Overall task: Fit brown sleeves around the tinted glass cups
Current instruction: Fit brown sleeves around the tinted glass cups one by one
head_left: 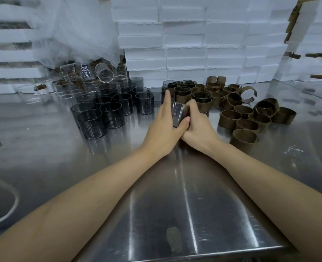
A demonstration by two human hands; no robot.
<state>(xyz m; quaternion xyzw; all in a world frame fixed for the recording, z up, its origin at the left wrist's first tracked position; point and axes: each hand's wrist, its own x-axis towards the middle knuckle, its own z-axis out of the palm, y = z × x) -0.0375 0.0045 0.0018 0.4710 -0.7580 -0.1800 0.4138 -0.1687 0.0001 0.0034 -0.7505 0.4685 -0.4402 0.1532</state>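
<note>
— Held what?
— Gripped tinted cup (180, 114) mid-table: pinched by left hand (164, 129), fingers straight, thumb hooked; wrapped by curled fingers of right hand (197, 127).
— Far along?
— Seemingly not: bare cups (111, 115) massed left, loose brown sleeves (245, 126) heaped right.

- Cool, even overhead light; streaky glare on the steel table (175, 195).
- White foam boxes (184, 44) nearly blown out.
- Edges bend, wide-angle.
- Left hand (165, 129) motion-blurred at its fingertips.
</note>
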